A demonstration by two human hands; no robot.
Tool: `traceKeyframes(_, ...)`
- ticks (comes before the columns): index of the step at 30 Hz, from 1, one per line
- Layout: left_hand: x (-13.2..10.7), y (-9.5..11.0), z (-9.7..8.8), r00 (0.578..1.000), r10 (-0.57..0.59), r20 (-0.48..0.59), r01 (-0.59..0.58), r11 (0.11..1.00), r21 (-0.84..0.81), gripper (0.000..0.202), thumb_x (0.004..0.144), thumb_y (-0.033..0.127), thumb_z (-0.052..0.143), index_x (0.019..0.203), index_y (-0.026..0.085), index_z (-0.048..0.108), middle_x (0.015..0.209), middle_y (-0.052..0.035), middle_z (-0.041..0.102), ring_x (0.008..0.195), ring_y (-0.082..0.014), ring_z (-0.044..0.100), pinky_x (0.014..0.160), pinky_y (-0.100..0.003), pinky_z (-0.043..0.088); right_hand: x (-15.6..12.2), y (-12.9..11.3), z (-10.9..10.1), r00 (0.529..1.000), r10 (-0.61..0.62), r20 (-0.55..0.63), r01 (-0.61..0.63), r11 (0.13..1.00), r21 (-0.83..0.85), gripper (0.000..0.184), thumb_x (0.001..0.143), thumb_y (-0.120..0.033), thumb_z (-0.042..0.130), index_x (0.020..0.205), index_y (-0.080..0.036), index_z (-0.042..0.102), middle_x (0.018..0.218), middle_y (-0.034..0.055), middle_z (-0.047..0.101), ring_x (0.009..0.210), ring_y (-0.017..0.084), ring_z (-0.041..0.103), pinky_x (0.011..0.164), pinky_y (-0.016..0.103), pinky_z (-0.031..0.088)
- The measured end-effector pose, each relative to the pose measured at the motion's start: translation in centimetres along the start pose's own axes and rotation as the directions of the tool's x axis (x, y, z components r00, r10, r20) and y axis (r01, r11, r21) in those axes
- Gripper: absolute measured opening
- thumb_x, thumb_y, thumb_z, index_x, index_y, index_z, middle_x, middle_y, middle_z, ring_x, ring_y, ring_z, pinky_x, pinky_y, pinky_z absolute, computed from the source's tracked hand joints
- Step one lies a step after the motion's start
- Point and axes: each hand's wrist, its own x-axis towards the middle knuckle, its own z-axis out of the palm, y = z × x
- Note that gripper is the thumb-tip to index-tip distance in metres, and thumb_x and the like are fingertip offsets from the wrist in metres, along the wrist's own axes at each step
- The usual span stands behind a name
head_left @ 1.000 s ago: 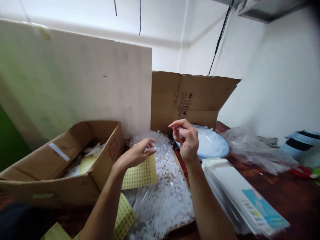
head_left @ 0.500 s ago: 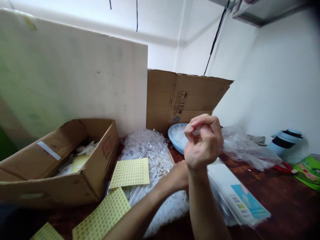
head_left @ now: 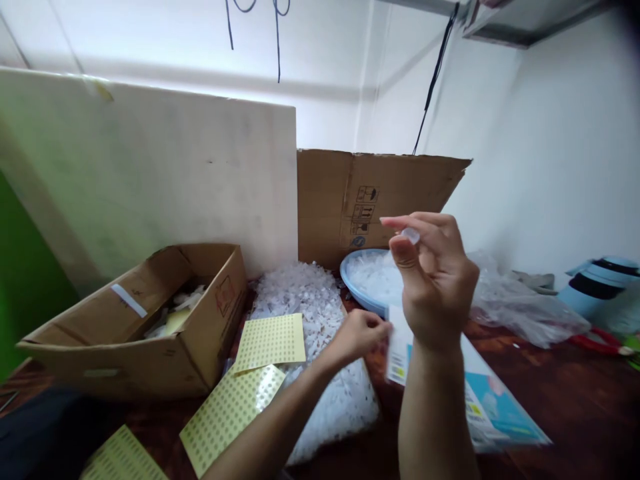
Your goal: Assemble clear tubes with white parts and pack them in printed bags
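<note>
Left hand (head_left: 359, 335) has come clear of the raised right hand (head_left: 441, 280), pinching a printed card packet (head_left: 399, 343) by its edge near the blue basin (head_left: 361, 298), while the right grips a small translucent plastic piece (head_left: 411, 235) between thumb and fingers.

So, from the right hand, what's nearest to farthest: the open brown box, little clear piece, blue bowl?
1. Little clear piece: held in the right hand.
2. Blue bowl: behind the hand, to its left.
3. Open brown box: far left.

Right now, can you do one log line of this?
left hand: pinching edge of printed packet | right hand: holding small clear piece | yellow sheets: beside open box
</note>
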Motion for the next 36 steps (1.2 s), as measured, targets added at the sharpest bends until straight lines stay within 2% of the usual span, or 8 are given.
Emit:
traceKeyframes(7,-4.9,3.2,-11.5,0.918,0.083,-0.388,-0.093,0.996,-0.005,0.038,0.084,0.052,0.072,0.084,0.014,0.072,0.073,-0.0021,0.067,0.061,-0.0127,0.055,0.054,-0.021,0.040,0.2,3.3,-0.1,0.989,0.083,-0.119,-0.100,0.986,-0.136,0.023,0.093,-0.040,0.075,0.113,-0.029,0.079,0.100,0.0039,0.063,0.086,0.020,0.062,0.082,0.037,0.053)
traceKeyframes(11,-7.5,5.4,-15.1,0.896,0.078,-0.438,-0.149,0.980,-0.129,0.039,0.079,0.051,0.081,0.087,0.014,0.073,0.074,-0.0023,0.068,0.060,-0.0109,0.056,0.053,-0.020,0.042,-0.3,5.8,1.6,0.950,0.310,-0.028,-0.302,0.942,0.147,0.026,0.087,-0.041,0.080,0.107,-0.023,0.080,0.099,0.0053,0.071,0.081,0.019,0.067,0.077,0.035,0.056)
traceKeyframes(14,-8.3,5.9,-16.0,0.892,0.049,-0.448,-0.134,0.978,-0.159,0.039,0.075,0.049,0.085,0.086,0.013,0.074,0.075,-0.0034,0.068,0.060,-0.0110,0.057,0.053,-0.020,0.044,-0.8,6.3,3.5,0.860,0.489,0.143,-0.494,0.731,0.471,0.033,0.080,-0.041,0.086,0.105,-0.021,0.075,0.088,0.0036,0.074,0.069,0.016,0.067,0.068,0.031,0.057)
traceKeyframes(17,-8.4,5.7,-16.5,0.897,0.021,-0.442,-0.109,0.978,-0.176,0.039,0.075,0.050,0.084,0.082,0.013,0.074,0.072,-0.0034,0.067,0.058,-0.0103,0.055,0.052,-0.019,0.043,-1.5,6.1,5.2,0.820,0.535,0.202,-0.536,0.595,0.599,0.034,0.074,-0.037,0.091,0.095,-0.021,0.069,0.082,0.0018,0.075,0.062,0.014,0.065,0.062,0.027,0.057)
traceKeyframes(23,-8.9,5.9,-17.5,0.929,0.012,-0.371,-0.068,0.988,-0.138,0.038,0.081,0.052,0.078,0.085,0.014,0.073,0.072,-0.0034,0.066,0.058,-0.0112,0.056,0.050,-0.019,0.041,-3.0,6.8,6.7,0.851,0.428,0.306,-0.526,0.673,0.520,0.016,0.083,-0.027,0.084,0.095,-0.024,0.074,0.078,-0.0012,0.073,0.061,0.013,0.063,0.065,0.027,0.053)
traceKeyframes(29,-9.3,5.8,-17.6,0.915,0.062,-0.398,-0.095,0.993,-0.064,0.030,0.086,0.045,0.074,0.083,0.015,0.072,0.067,-0.0004,0.061,0.053,-0.0089,0.050,0.045,-0.018,0.034,-3.8,7.0,6.6,0.777,0.276,0.566,-0.484,0.837,0.257,0.027,0.095,-0.016,0.059,0.103,-0.028,0.082,0.114,0.0035,0.075,0.102,0.021,0.067,0.082,0.032,0.053)
traceKeyframes(32,-9.0,5.5,-17.8,0.892,0.083,-0.445,-0.119,0.991,-0.053,0.026,0.087,0.040,0.072,0.083,0.014,0.072,0.069,-0.0008,0.062,0.054,-0.0086,0.049,0.046,-0.019,0.034,-3.7,7.0,6.6,0.686,0.242,0.686,-0.505,0.837,0.210,0.038,0.091,-0.011,0.053,0.106,-0.031,0.082,0.122,0.0021,0.072,0.097,0.019,0.066,0.072,0.030,0.053)
traceKeyframes(36,-8.9,5.3,-17.9,0.895,0.108,-0.432,-0.122,0.993,-0.004,0.027,0.087,0.041,0.072,0.082,0.014,0.072,0.069,-0.0011,0.062,0.055,-0.0091,0.049,0.046,-0.020,0.034,-3.9,6.4,6.9,0.561,0.214,0.800,-0.558,0.811,0.174,0.038,0.084,-0.007,0.052,0.092,-0.026,0.084,0.103,0.0033,0.070,0.084,0.017,0.062,0.066,0.027,0.052)
